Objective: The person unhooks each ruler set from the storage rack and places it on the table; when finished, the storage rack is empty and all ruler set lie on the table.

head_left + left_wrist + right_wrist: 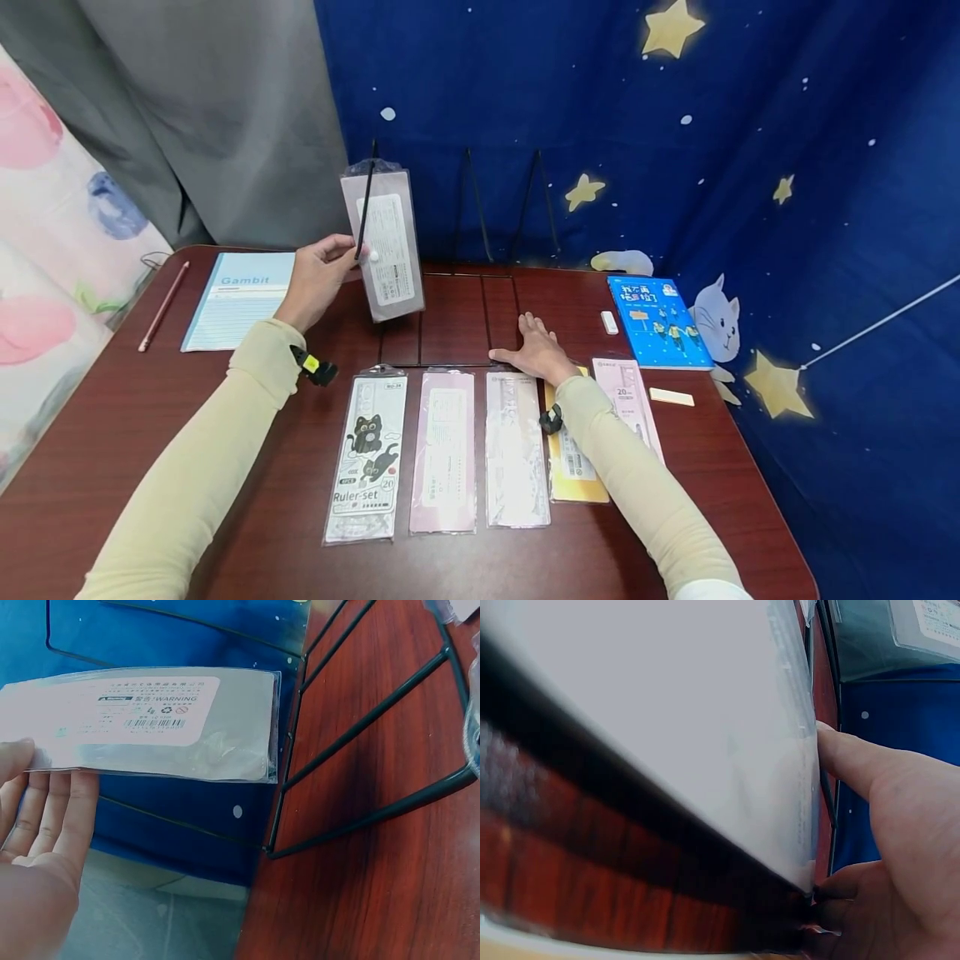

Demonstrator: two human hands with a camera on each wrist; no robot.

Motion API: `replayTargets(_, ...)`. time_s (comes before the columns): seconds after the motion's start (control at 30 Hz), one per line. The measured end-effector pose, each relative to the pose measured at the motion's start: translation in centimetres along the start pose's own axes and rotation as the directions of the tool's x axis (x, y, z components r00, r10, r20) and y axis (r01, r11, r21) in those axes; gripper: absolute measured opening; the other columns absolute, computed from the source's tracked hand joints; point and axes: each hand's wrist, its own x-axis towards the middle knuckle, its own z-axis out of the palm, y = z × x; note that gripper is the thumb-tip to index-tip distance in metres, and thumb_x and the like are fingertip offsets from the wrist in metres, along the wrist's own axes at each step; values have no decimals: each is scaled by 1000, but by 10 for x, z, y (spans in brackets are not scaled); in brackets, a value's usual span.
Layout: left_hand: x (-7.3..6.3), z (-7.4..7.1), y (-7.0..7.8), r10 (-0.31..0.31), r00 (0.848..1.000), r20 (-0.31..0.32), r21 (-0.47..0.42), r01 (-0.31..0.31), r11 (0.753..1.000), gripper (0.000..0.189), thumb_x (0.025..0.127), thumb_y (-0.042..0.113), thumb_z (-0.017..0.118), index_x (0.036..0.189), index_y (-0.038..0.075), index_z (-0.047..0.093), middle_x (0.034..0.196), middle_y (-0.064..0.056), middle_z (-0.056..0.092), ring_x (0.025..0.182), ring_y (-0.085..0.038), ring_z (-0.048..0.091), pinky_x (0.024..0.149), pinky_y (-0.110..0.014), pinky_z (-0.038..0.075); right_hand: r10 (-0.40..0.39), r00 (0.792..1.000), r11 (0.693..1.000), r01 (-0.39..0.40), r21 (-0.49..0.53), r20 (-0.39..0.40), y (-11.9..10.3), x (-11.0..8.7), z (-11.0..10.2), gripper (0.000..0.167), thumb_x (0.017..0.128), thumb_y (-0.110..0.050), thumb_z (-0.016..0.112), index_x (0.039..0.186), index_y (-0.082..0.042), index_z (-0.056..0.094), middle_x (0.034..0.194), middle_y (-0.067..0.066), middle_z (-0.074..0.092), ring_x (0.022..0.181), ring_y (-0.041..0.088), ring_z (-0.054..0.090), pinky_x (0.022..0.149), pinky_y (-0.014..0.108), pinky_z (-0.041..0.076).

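Observation:
My left hand [318, 279] pinches a grey ruler-set package [411, 242] at its side edge, thumb over its face and fingers behind. The package hangs upright, slightly tilted, at the left arm of a black wire rack [367, 718]; its white label faces me. Whether it hangs on the arm cannot be told. My right hand [538, 350] lies low with fingers spread by the rack's front base, above the white ruler package [517, 450]. In the right wrist view, the thumb is by that package's edge; contact is unclear.
A black-cat ruler set [367, 458], a pink package [444, 450], a yellow one [573, 458] and another pink one [622, 392] lie in a row. Left are a pencil [163, 308] and notebook [240, 308]; right, an eraser [609, 322], blue book [660, 325] and cream block [671, 397].

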Motion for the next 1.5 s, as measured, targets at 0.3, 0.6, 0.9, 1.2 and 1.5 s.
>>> replayTargets(0.3, -15, -1, 4, -33, 999, 14, 40, 32, 999, 38, 99, 33, 71, 122, 2, 68, 100, 11, 73, 93, -2, 73, 85, -22, 60, 2, 1000, 1000, -2, 2, 0, -2, -2, -1, 110, 93, -63, 66, 166, -3, 12, 176, 15, 5, 164, 32, 2, 131, 53, 6)
replayTargets(0.6, -32, -4, 6, -63, 997, 39, 68, 61, 996, 42, 99, 36, 70, 124, 2, 67, 100, 11, 74, 93, -1, 74, 88, -26, 61, 0, 1000, 1000, 0, -7, -2, -2, -4, 0, 110, 93, -63, 66, 166, -2, 12, 175, 16, 6, 164, 33, 3, 131, 54, 7)
replayTargets(0.9, -43, 0, 8, -77, 996, 34, 35, 76, 997, 43, 99, 35, 71, 125, 0, 67, 103, 9, 74, 95, -2, 73, 85, -23, 60, 3, 1000, 1000, -3, 7, -2, -1, -2, -1, 110, 93, -63, 67, 166, -2, 12, 175, 16, 5, 164, 32, 2, 131, 53, 6)
replayTargets(1.2, -59, -4, 6, -120, 992, 47, 101, 115, 988, 45, 98, 41, 71, 127, 7, 68, 111, 4, 74, 96, -3, 74, 88, -22, 59, 5, 1000, 1000, -5, 13, 9, -1, -3, 0, 110, 92, -63, 67, 166, -3, 12, 176, 15, 5, 164, 32, 2, 132, 53, 6)
replayTargets(1.5, -69, -6, 7, -128, 991, 44, 133, 121, 984, 47, 97, 45, 71, 125, 7, 68, 108, 8, 73, 96, -2, 73, 87, -18, 58, 2, 1000, 1000, -2, 19, 2, -1, -3, 0, 109, 92, -63, 67, 166, -3, 13, 176, 15, 5, 164, 32, 2, 132, 52, 6)
